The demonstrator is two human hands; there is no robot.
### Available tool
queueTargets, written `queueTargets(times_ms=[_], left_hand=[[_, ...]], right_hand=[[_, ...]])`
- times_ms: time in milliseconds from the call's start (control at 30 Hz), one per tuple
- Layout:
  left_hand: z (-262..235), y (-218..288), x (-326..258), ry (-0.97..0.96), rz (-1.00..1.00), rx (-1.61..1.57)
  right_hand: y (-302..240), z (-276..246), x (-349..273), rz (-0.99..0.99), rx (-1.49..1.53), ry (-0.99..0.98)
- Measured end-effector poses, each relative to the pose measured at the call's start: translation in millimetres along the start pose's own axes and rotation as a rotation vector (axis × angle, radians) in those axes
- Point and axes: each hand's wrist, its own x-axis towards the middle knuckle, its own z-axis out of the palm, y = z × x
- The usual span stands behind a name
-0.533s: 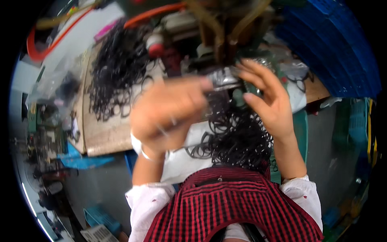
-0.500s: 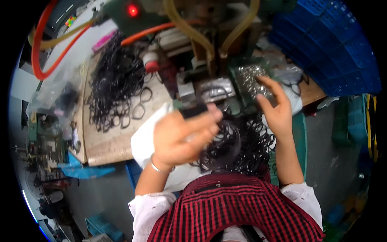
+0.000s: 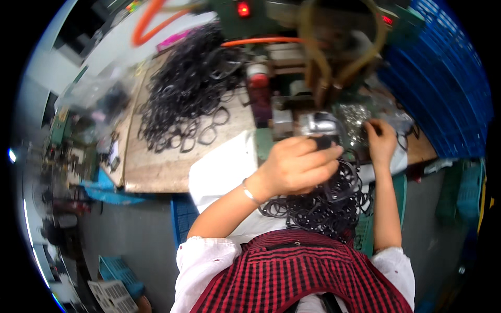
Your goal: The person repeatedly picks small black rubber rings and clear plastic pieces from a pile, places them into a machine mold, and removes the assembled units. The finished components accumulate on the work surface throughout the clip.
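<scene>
My left hand is closed in front of the machine's shiny metal block. A curved black eyeglass frame runs from its fingertips up beside the block; a dark patch at the fingers blurs into it. My right hand has its fingertips pinched at the near right edge of a tray of small shiny metal parts. Whatever lies between those fingertips is too small to make out. Below both hands, a heap of black eyeglass frames lies against my checked apron.
A larger pile of black frames covers the wooden table at left. Hoses hang from the machine, which has a red light. A red-capped bottle stands beside it. Blue crates rise at the right.
The view has shifted, so the bench appears further left-tilted and rightward. My left hand has moved in close to the metal block. My right hand's spread fingers have drawn together at the parts tray.
</scene>
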Motion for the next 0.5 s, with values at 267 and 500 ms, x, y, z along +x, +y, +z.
queueTargets(times_ms=[267,500], left_hand=[[18,14,-35,0.146,-0.15,-0.015],[2,107,-65,-0.455,-0.961,-0.421]], right_hand=[[7,0,2,0.026,0.009,0.01],[-6,-2,-4,0.073,0.21,-0.055]])
